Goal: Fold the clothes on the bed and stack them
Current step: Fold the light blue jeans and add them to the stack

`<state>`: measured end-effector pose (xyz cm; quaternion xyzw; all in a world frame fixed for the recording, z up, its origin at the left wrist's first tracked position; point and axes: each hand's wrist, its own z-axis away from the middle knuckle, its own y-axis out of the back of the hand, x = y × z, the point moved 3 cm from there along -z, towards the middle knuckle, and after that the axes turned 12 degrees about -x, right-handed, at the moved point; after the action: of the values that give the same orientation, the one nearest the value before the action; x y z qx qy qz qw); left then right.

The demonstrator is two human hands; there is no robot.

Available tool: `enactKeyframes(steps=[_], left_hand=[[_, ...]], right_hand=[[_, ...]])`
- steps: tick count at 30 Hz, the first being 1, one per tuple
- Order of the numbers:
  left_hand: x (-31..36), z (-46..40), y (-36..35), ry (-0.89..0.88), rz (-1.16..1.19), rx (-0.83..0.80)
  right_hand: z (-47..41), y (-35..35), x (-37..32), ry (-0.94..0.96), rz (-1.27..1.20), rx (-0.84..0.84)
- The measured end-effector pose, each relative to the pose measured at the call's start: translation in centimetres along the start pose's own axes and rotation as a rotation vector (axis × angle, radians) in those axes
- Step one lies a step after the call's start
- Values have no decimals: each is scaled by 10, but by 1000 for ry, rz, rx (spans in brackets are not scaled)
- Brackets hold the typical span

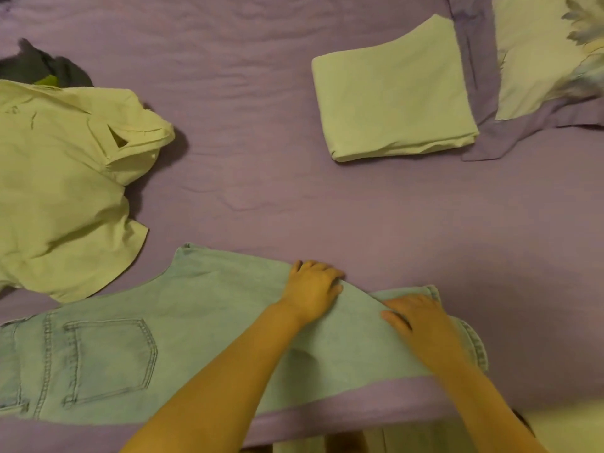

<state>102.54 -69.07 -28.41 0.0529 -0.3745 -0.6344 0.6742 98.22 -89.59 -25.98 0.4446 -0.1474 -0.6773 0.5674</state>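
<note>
We're smoothing the jeans (pixel 202 325) at 6 o'clock on the bed (pixel 261 158). Left hand (pixel 310 291) is gripping the far leg edge; right hand (pixel 415 317) is pressing flat w/ straight fingers. We're aligning leg seams & hems before folding toward the waist at 8.

Lt-blue jeans (pixel 196 338) flat at near bed edge; pale shirt (pixel 62 188) left, unfolded.

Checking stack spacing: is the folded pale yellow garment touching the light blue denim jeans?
Apart. The head view shows bare purple bedsheet between the folded pale yellow garment and the light blue denim jeans.
</note>
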Motion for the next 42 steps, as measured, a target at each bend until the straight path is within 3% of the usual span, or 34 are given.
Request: enactKeyframes(steps=[2,7,10,13,16,18,19,21,24,28,31,36,40,42], left_hand=[[-2,4,2,-24,75,12],[16,50,23,-332,466,163],[18,83,32,-374,606,257],[0,115,42,-276,796,400],[-24,146,41,-217,854,424],[-39,167,33,-244,893,413],[-46,177,28,-249,913,415],[-62,191,15,-219,957,427],[-90,201,-1,-114,1031,435],[-113,208,-18,-57,1137,309],[-127,213,-24,25,1165,330],[-142,213,-43,277,1259,407],[-125,205,-39,343,1299,437],[-117,206,-29,410,1013,541]], right_hand=[[4,1,-4,44,-95,108],[3,30,-46,212,-244,319],[1,40,-82,296,-326,340],[1,45,-127,351,-371,360],[-1,53,-162,360,-478,433],[-8,52,-169,260,-283,450],[-14,51,-168,175,-207,412],[-21,49,-164,25,-340,224],[-32,37,-170,-21,-442,-10],[-56,8,-186,-98,-512,-134],[-71,-16,-190,-199,-403,-176],[-66,-47,-177,-346,-62,-175],[-46,-43,-177,-328,-397,-5],[-34,-34,-184,-260,-541,82]])
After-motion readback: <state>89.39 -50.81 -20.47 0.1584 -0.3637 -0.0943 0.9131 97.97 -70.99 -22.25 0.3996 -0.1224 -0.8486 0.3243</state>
